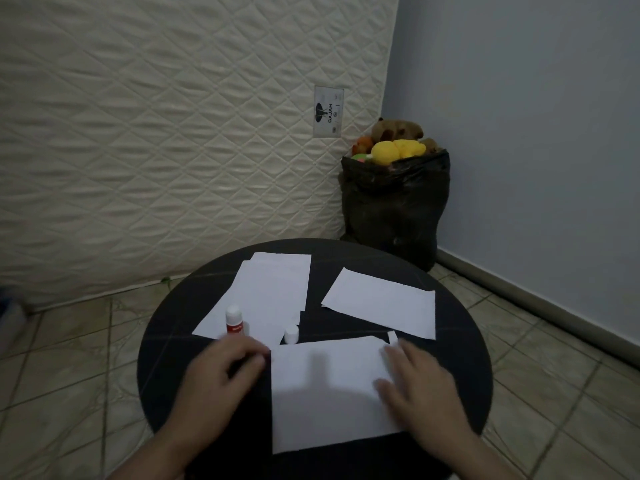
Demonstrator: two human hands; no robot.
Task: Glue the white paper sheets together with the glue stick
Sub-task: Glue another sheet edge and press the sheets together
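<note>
Your right hand (pixel 420 386) lies flat, fingers spread, on the near paper sheet (pixel 329 393); left hand (pixel 221 374), blurred, grip unclear, just below the glue stick (pixel 233 322).

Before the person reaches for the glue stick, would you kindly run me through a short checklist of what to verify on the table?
1. Glue stick upright and within reach, just beyond the left hand: ok.
2. Cap off the stick, standing apart beside it: ok.
3. Near sheet lying flat on the round table: ok.
4. Sheet steadied: right hand rests on its right edge with straight fingers: ok.
5. Left hand free to pick up the stick: fingers curled at the sheet's left edge, blurred: cannot tell.
6. Further sheets at hand: far-left stack and far-right sheet on the table: ok.
</note>
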